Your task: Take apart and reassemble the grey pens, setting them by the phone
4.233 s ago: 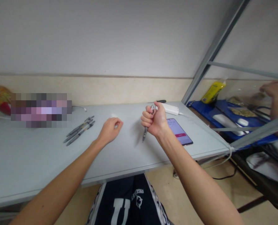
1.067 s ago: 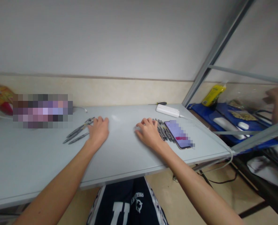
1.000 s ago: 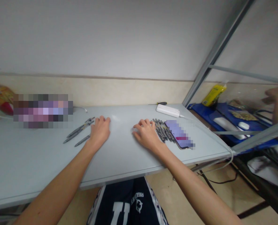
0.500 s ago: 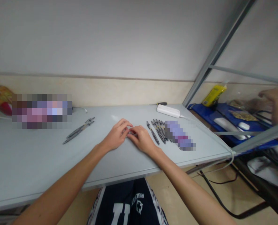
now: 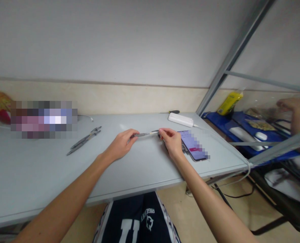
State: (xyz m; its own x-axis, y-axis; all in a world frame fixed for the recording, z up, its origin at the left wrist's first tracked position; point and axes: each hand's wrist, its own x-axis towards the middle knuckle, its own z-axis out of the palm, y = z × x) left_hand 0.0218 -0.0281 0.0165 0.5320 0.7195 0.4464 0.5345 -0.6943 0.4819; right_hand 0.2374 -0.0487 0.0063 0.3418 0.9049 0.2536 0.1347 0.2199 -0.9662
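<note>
A grey pen (image 5: 143,134) stretches level between my two hands above the desk. My left hand (image 5: 124,143) pinches its left end. My right hand (image 5: 170,138) has closed fingers at the other end, where a thin, shiny middle stretch meets a darker piece. Whether the pen is in one piece or drawn apart, I cannot tell. Several pens lie under and beside my right hand, mostly hidden by it. Farther left, a small group of grey pens (image 5: 85,140) lies slanted on the desk.
A phone (image 5: 192,145) with a lit screen lies right of my right hand. Behind it are a white power strip (image 5: 180,119) and a screwdriver (image 5: 174,111). A metal frame post (image 5: 224,77) rises at the right, with another person's arm (image 5: 298,116) beyond it.
My hands were close together over something small. Now they are apart, the right one moved rightward over the row of pens, and a pen shows stretched between them.
</note>
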